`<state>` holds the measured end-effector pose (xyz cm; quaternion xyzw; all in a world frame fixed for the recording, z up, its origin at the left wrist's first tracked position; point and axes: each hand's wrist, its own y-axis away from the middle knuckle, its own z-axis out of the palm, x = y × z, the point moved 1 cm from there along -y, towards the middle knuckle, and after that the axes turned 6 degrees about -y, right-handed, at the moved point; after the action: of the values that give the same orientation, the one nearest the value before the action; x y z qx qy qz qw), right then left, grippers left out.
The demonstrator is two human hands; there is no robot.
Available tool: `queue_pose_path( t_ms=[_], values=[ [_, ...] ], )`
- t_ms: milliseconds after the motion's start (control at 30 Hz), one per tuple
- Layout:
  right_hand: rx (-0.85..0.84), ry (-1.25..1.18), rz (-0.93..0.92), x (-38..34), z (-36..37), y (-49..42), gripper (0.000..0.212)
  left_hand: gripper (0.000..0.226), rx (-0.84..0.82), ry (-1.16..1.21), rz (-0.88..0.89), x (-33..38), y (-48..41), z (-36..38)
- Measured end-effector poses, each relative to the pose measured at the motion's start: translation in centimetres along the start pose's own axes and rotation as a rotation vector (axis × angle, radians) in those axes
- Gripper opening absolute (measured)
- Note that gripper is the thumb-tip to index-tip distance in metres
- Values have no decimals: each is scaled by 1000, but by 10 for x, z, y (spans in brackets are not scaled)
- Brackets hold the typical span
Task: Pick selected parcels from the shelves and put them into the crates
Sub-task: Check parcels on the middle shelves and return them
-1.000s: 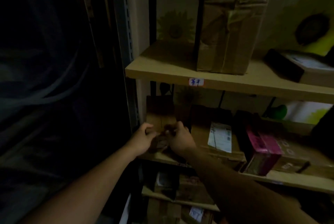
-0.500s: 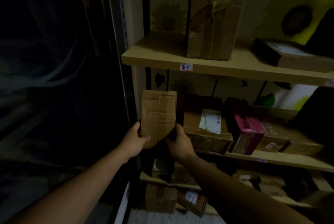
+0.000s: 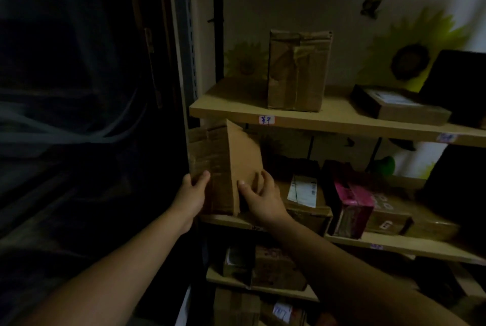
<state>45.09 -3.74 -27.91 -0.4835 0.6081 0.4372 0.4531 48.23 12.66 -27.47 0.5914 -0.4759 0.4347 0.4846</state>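
- My left hand (image 3: 191, 195) grips the cardboard parcel (image 3: 224, 165) at frame centre, thumb curled over its front.
- My right hand (image 3: 260, 198) clasps its right face.

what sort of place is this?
Probably a small parcel storeroom or pickup point: tiered shelves of taped cardboard boxes, a handwritten tag on a shelf edge, a shipping label. Left hand and right hand hold a cardboard parcel.

Parcel (image 3: 226, 162) in left hand (image 3: 190, 194), right hand (image 3: 263, 199)
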Motion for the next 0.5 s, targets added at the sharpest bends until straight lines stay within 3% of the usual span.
queue_pose_path(
  t_ms=[133,267,367,500],
  values=[
    [-60,-148,107,-4,-11,0,103,51,-26,11,68,7,8,-5],
    [-7,-71,97,-4,-6,1,89,54,-4,-104,161,12,17,6],
    [-56,-159,108,-7,-1,7,109,48,-6,-188,187,19,26,17],
    [-47,-356,115,-5,-15,12,49,24,41,-209,214,24,21,9]
  ],
)
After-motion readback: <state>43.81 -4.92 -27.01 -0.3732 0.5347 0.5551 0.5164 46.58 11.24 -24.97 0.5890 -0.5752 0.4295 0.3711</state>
